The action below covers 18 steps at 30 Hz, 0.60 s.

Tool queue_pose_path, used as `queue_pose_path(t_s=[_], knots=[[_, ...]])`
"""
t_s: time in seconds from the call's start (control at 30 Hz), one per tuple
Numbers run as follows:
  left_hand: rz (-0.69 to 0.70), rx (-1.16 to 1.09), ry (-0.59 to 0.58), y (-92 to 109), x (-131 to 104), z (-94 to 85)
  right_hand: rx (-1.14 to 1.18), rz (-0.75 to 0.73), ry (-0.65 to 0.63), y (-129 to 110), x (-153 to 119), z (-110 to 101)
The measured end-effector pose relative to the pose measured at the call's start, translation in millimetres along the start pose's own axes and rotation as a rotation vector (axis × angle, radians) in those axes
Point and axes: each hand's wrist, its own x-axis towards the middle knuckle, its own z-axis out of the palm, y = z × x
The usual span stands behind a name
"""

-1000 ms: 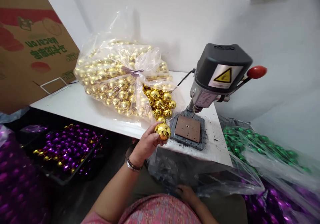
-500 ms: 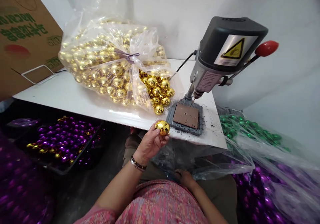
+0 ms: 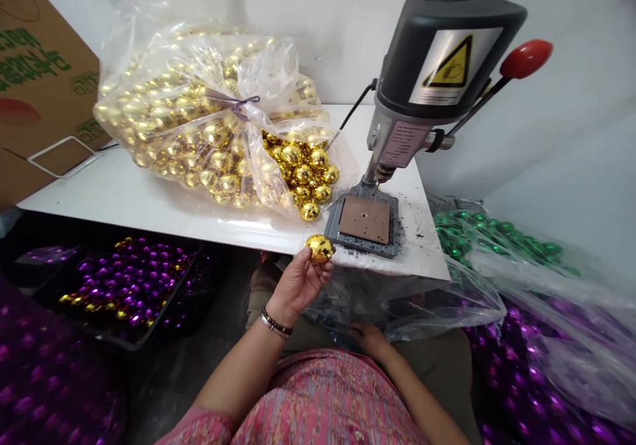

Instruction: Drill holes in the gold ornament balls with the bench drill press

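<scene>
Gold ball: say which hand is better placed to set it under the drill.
Left, likely: the left hand holds the gold ball near the drill, while the right hand sits low by the lap.

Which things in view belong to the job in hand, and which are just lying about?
Seemingly part of the job:
gold ball, held in the left hand
drill press, beside the held ball
clear bag with gold balls showing through its opening

Apparently lying about:
cardboard box, far left
green balls, right
purple balls, on both sides
</scene>
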Motion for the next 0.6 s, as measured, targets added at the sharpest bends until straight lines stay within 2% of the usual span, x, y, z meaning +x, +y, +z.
queue_pose_path(t_s=[0.1,0.2,0.4,0.5,0.6], knots=[[0.156,0.318,-0.028,4,15,8.3,0.018,-0.011,-0.028,-4,-2,-2],[0.273,0.637,-0.032,16,41,23.6,0.046,-0.01,-0.02,-6,-3,-4],[0.319,1.091,-0.101,32,95,49.3,0.106,0.004,0.011,-4,-5,-8],[0.393,1.234,-0.155,34,110,56.5,0.134,0.009,0.016,-3,-5,-8],[0.41,1.353,-0.174,34,117,62.8,0.158,0.015,0.023,-3,-4,-8]])
